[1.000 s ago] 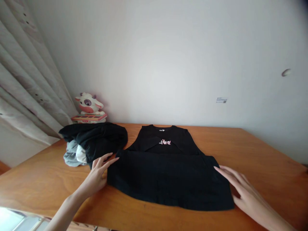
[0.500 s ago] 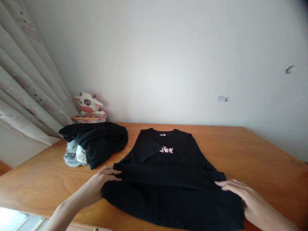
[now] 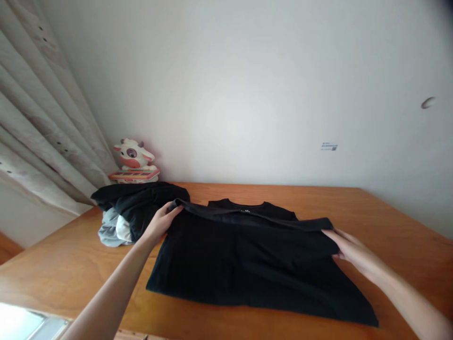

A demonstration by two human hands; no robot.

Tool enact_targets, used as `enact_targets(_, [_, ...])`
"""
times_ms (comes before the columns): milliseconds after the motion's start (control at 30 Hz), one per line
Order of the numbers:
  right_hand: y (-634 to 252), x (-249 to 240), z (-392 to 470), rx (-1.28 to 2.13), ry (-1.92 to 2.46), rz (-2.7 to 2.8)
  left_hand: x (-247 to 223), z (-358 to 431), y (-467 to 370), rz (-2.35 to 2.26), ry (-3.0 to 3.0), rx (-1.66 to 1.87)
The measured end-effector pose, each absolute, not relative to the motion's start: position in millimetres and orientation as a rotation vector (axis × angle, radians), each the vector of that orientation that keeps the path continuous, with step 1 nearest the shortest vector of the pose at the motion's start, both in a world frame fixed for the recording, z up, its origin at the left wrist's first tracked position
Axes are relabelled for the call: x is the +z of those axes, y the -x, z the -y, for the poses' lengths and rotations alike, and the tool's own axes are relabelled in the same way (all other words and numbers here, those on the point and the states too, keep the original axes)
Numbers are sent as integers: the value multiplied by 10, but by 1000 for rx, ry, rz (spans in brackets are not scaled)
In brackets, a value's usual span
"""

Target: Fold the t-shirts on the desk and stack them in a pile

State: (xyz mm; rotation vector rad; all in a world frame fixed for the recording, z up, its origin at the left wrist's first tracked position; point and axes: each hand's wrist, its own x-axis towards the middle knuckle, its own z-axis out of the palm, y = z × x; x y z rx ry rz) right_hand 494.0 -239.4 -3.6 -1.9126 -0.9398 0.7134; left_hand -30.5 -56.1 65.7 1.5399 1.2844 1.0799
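A black shirt (image 3: 247,264) lies across the wooden table, its hem side raised and folded up toward the collar, which shows at the back. My left hand (image 3: 164,219) pinches the left corner of the raised edge. At the right corner of that edge, my right hand (image 3: 341,243) grips the cloth between thumb and fingers. The raised fabric hides the print on the chest and most of the upper part.
A heap of black, grey and white clothes (image 3: 141,208) sits on the table (image 3: 389,226) at the left. Behind it stands a cow-shaped toy keyboard (image 3: 134,163) by the wall. A patterned curtain (image 3: 46,113) hangs at the left.
Both hands have lifted the shirt's edge and carried it away from me toward the collar. The chest print is now covered, and the near part of the shirt has shifted.
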Motion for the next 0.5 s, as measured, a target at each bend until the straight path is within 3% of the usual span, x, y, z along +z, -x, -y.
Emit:
enact_targets(100, [-4814, -76, 2273, 841, 1984, 917, 397, 481, 132, -1505, -1400, 991])
enact_targets(333, [-4925, -98, 2775, 804, 2077, 993, 84, 840, 637, -1761, -1774, 667])
enact_targets(500, [-5175, -391, 3357, 898, 2198, 1141, 203, 1225, 1004, -1645, -1920, 78])
